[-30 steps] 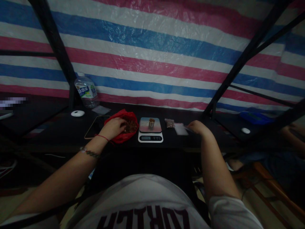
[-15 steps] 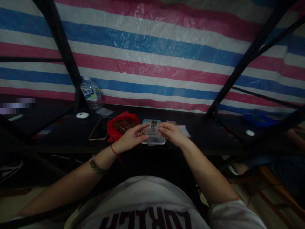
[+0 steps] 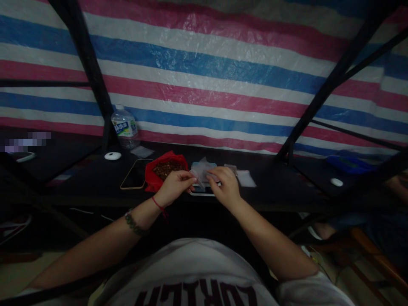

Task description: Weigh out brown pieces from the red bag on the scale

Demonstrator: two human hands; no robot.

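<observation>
My left hand (image 3: 174, 185) and my right hand (image 3: 225, 185) both pinch a small clear plastic bag (image 3: 201, 171), held up over the white kitchen scale (image 3: 202, 191) at the middle of the dark table (image 3: 95, 187). The bag and my fingers hide most of the scale. Just left of my left hand lies a red plastic bag (image 3: 152, 178), open, with brown seeds (image 3: 165, 168) heaped in it.
A phone (image 3: 134, 179) lies flat left of the red bag. Farther back stand a water bottle (image 3: 125, 127) and a white round lid (image 3: 112, 156). Empty clear bags (image 3: 247, 178) lie right of the scale. Black frame posts (image 3: 92, 72) rise before the striped tarp.
One second ago my left hand was in the red bag and my right hand reached for the clear bags at the right. Both hands have since come together on one clear bag above the scale.
</observation>
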